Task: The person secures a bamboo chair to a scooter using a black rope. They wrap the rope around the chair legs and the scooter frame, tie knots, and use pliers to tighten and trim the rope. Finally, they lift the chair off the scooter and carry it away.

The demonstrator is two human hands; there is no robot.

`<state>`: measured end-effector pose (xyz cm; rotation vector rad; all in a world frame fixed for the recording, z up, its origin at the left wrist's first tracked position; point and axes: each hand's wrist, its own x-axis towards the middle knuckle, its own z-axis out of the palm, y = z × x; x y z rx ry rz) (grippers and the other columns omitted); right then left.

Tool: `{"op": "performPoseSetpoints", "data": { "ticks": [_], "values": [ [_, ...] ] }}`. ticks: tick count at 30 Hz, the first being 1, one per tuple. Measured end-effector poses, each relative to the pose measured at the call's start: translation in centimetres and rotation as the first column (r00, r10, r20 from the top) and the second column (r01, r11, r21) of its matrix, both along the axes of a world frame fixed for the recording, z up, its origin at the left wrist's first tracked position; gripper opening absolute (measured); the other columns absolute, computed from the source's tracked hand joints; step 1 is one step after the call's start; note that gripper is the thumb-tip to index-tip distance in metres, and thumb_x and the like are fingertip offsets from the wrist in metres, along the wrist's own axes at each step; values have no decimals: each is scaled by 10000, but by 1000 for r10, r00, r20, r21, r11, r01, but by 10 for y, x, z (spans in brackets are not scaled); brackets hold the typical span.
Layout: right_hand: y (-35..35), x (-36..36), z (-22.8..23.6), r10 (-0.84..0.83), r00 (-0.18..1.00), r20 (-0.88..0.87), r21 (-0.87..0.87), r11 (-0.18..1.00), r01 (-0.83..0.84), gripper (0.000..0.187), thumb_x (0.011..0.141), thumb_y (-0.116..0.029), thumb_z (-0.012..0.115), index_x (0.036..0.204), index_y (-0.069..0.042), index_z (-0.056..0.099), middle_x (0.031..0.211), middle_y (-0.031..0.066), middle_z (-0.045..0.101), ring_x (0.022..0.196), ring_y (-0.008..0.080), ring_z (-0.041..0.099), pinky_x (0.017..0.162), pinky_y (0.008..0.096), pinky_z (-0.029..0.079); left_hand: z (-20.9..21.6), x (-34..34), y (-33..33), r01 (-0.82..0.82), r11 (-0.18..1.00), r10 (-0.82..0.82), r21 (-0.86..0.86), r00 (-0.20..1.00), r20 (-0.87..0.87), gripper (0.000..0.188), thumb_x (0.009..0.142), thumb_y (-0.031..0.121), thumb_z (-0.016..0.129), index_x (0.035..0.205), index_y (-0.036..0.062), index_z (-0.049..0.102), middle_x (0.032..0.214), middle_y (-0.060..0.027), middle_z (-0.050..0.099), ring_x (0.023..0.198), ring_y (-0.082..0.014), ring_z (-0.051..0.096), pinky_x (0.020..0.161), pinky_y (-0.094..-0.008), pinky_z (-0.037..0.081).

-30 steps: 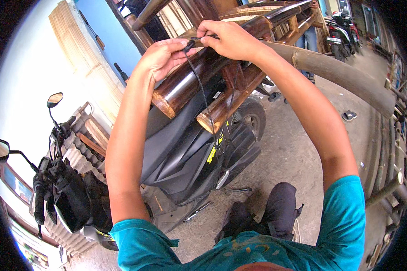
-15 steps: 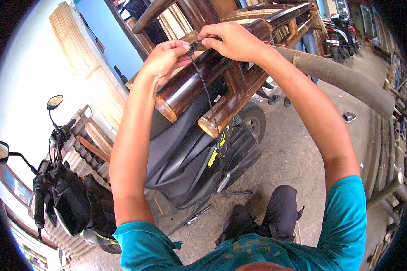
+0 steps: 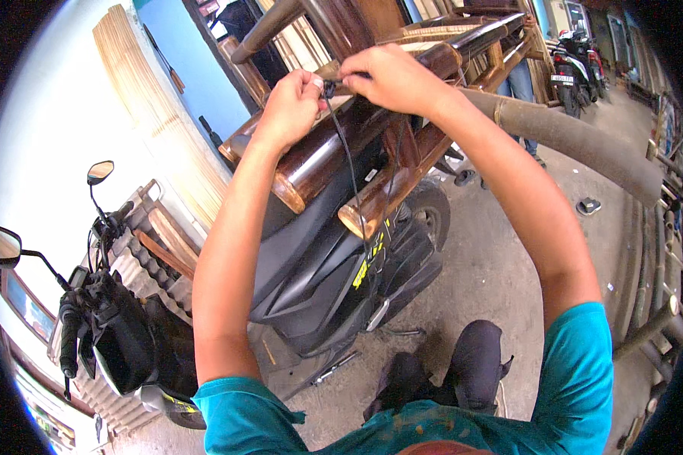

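Observation:
My left hand (image 3: 290,110) is closed, its thumb and fingertips pinching a bunched part of a thin black cord (image 3: 344,142). Just to its right, my right hand (image 3: 396,79) is also closed on the cord, fingers curled, with the exact grip partly hidden. Both hands are above a dark, glossy bamboo frame (image 3: 334,155) with pale cut ends. From the hands, one strand hangs across the frame's upper pole and down past the lower pole (image 3: 353,216). Another thin strand drops further right, beside the short upright.
A black motorbike (image 3: 303,265) with yellow markings stands beneath the frame. Handlebars and mirrors (image 3: 101,172) of a motorbike are at left, near corrugated sheets (image 3: 155,273). A thick bamboo pole (image 3: 561,133) juts right. A person's jeans (image 3: 517,83) show behind; a sandal (image 3: 588,205) lies on the floor.
The whole view has shifted slightly, so the scene sits a little lower and further right. A second hanging strand of the cord now shows at the right. Both hands still hold the cord.

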<state>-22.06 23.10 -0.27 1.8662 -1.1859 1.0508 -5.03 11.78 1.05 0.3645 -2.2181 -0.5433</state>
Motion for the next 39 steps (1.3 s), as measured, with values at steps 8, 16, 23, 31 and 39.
{"op": "performPoseSetpoints", "data": {
  "ticks": [8, 16, 23, 31, 39],
  "values": [
    [0, 11, 3, -29, 986, -164, -14, 1000, 27, 157, 819, -136, 614, 899, -14, 670, 842, 188, 641, 833, 372, 635, 747, 447, 506, 2, 1, 6, 29, 995, -26, 93, 999, -36, 165, 958, 176, 549, 1000, 26, 604, 854, -16, 605, 730, -96, 550, 707, -250, 480],
    [-9, 16, -4, -168, 984, 51, -47, 984, 171, 177, 811, -164, 623, 846, 6, 658, 799, 208, 646, 815, 375, 642, 736, 457, 510, 4, 0, 6, 145, 936, -118, 322, 988, -100, 163, 942, 176, 577, 975, 19, 609, 835, -34, 599, 721, -134, 586, 726, -267, 520],
    [-12, 21, -3, -31, 980, 197, -34, 999, 39, 212, 806, -204, 662, 889, -10, 685, 810, 200, 664, 810, 374, 648, 743, 421, 511, 8, 4, 2, 238, 855, -174, 460, 969, -178, 123, 924, 136, 592, 969, 21, 600, 827, -48, 589, 737, -156, 607, 748, -275, 539],
    [-29, 8, -16, 199, 906, 373, -37, 979, -199, 197, 814, -210, 644, 924, -57, 703, 904, 168, 681, 873, 345, 652, 792, 403, 504, 11, 2, 5, 300, 826, -202, 478, 948, -246, 123, 916, 105, 590, 989, 6, 592, 871, -54, 588, 770, -143, 593, 797, -292, 557],
    [-33, 3, -26, 265, 868, 420, -81, 964, -254, 184, 829, -179, 632, 956, -66, 702, 931, 150, 688, 905, 326, 653, 819, 382, 499, 9, -1, 6, 278, 834, -193, 476, 956, -220, 151, 907, 38, 567, 1048, -15, 576, 903, -63, 595, 792, -140, 602, 791, -280, 571]
  ]
}}
